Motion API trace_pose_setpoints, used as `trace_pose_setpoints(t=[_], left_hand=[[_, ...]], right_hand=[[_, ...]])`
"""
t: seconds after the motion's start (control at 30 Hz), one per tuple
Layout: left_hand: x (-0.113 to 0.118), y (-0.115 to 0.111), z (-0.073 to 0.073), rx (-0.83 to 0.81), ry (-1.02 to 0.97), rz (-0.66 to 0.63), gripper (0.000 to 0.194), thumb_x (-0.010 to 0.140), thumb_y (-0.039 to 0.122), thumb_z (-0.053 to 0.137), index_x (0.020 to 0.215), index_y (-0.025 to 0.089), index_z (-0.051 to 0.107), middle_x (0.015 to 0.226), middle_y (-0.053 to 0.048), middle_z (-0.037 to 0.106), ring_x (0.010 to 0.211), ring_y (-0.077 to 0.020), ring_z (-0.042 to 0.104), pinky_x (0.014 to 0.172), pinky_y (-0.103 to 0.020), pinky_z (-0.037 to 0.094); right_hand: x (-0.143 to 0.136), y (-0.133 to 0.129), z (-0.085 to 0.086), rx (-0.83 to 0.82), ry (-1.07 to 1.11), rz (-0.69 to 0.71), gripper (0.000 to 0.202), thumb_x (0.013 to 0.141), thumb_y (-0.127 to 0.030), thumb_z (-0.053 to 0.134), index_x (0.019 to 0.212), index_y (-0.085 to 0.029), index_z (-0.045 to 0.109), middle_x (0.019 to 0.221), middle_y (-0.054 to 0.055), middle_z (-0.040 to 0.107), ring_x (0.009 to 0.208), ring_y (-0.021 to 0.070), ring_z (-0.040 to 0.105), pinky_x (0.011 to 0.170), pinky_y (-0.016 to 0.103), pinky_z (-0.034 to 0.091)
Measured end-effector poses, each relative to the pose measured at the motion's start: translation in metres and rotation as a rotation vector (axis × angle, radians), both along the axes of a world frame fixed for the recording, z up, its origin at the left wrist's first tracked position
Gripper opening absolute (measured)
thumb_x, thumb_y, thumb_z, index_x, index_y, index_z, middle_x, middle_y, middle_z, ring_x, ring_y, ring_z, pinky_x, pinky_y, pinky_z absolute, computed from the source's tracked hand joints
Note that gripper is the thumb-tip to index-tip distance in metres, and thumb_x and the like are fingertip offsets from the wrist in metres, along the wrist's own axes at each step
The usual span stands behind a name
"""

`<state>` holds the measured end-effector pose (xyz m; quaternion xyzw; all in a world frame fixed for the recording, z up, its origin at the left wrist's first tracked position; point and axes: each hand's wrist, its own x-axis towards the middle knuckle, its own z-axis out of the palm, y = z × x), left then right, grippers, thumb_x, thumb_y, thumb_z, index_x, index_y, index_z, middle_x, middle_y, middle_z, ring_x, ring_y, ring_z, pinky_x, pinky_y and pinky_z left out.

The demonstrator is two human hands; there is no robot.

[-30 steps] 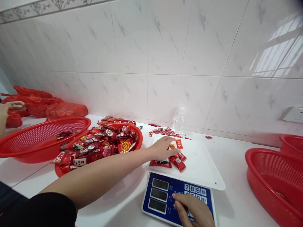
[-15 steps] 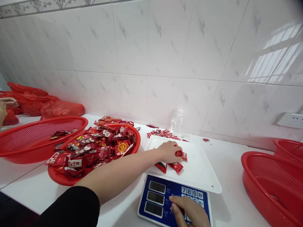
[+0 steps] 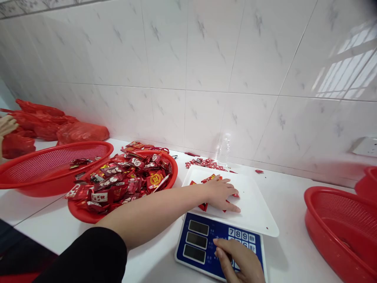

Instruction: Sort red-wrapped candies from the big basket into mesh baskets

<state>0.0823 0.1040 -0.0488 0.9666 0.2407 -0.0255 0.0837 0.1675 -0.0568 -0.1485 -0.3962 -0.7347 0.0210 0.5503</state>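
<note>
While I am spreading my left hand (image 3: pixel 221 193) open over red packets (image 3: pixel 207 179) on the white tray (image 3: pixel 256 206), my right (image 3: pixel 242 261) is hovering, curled, at the scale (image 3: pixel 197 240); whether it is gripping anything, I cannot tell.

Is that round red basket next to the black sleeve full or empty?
Full! The red basket is heaped high with shiny packets, and some even poke out over its rim.

Scale panel (image 3: pixel 216 232) recorded as blue with white keys; tray (image 3: pixel 250 196) noted as plain white. Wall tiles (image 3: pixel 165 59) observed as white, grey-flecked; basket (image 3: pixel 338 228) logged as red.
</note>
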Motion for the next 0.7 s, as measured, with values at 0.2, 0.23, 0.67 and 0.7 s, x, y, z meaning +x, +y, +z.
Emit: trace_pose_setpoints(t=[0.2, 0.23, 0.67, 0.7], left_hand=[[-0.022, 0.014, 0.018, -0.141, -0.169, 0.098, 0.056, 0.092, 0.059, 0.029, 0.083, 0.018, 0.066, 0.092, -0.008, 0.069, 0.096, -0.0231, 0.061, 0.094, -0.038, 0.04], [-0.031, 0.015, 0.021, -0.174, -0.234, 0.144, 0.056, 0.093, 0.059, 0.027, 0.092, 0.018, 0.065, 0.101, -0.008, 0.069, 0.098, -0.0222, 0.06, 0.092, -0.035, 0.042], [-0.075, 0.002, -0.015, -0.108, -0.272, 0.24, 0.072, 0.088, 0.068, 0.031, 0.147, 0.026, 0.026, 0.156, -0.009, 0.02, 0.143, -0.0262, 0.015, 0.116, -0.045, 0.016], [-0.076, 0.008, -0.011, -0.11, -0.326, 0.26, 0.071, 0.09, 0.066, 0.03, 0.147, 0.024, 0.025, 0.156, -0.009, 0.02, 0.143, -0.0248, 0.015, 0.116, -0.043, 0.017]], right_hand=[[0.0, -0.001, 0.003, 0.011, -0.007, -0.035, 0.014, 0.089, -0.024, 0.053, 0.099, -0.027, 0.063, 0.077, -0.001, 0.074, 0.063, 0.0143, 0.069, 0.054, 0.021, 0.049], [-0.001, -0.002, 0.003, 0.007, 0.002, -0.037, 0.014, 0.09, -0.024, 0.052, 0.099, -0.027, 0.063, 0.076, -0.001, 0.073, 0.062, 0.0143, 0.069, 0.054, 0.021, 0.049], [-0.002, -0.003, 0.003, -0.013, 0.013, -0.034, 0.015, 0.091, -0.029, 0.052, 0.095, -0.026, 0.066, 0.076, -0.001, 0.074, 0.061, 0.013, 0.069, 0.055, 0.019, 0.051], [-0.002, -0.002, 0.003, -0.013, 0.015, -0.036, 0.017, 0.091, -0.03, 0.051, 0.094, -0.026, 0.067, 0.075, -0.001, 0.074, 0.06, 0.0124, 0.069, 0.054, 0.019, 0.051]])
